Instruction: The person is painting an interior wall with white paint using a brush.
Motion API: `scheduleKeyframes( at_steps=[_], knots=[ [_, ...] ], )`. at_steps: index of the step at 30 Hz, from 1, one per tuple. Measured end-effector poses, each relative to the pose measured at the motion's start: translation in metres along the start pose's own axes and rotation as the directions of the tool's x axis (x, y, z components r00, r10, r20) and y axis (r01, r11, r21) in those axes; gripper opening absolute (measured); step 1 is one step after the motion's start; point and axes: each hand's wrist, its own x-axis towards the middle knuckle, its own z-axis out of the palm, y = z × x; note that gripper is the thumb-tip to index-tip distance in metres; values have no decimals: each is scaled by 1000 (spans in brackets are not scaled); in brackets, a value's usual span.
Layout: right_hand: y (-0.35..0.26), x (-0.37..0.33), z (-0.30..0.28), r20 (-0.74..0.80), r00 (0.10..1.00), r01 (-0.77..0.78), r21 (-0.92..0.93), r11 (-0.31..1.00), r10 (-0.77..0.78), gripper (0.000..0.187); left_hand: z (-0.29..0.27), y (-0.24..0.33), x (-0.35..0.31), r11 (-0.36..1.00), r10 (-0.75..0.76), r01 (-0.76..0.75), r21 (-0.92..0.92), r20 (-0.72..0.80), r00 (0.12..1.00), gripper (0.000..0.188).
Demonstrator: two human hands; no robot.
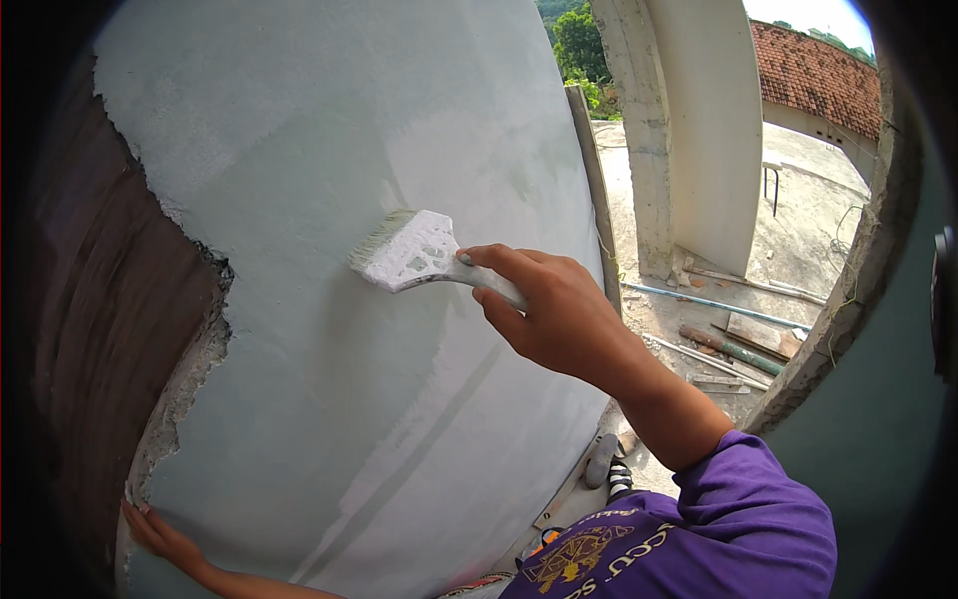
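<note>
My right hand (554,307) grips the paintbrush (404,248) at the plastered wall (289,175); my left hand (165,539) meets its ragged edge (196,374), grip unclear. Likely mid-coat, I need an even next stroke.

The wall (299,369) stands centrally, the brush (424,250) before it with its handle in the right hand (559,309), while the left hand (165,536) lies at the wall's near left edge, beside the panel (110,280). Right of the wall, pipes (728,348) lie on the floor (818,240), nearer than the pillar (704,140); far behind are a tree (582,45) and, further right, a roof (818,80).
</note>
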Motion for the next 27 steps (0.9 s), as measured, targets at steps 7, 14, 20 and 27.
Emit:
scheduleKeyframes(
  at_steps=[7,14,20,27],
  knots=[
    [11,21,15,-99,994,-44,44,998,49,30,2,-1,2,1000,18,-17,25,-19,1000,45],
    [7,-1,5,-10,1000,9,48,999,-8,30,-2,0,1,999,28,-28,-22,-5,1000,45],
    [5,16,3,-73,996,-36,68,997,41,29,0,-1,2,1000,-17,17,-15,18,1000,46],
    [11,8,29,-44,999,-27,97,995,32,30,2,-4,1,1000,-5,5,-23,0,1000,46]
  ],
)
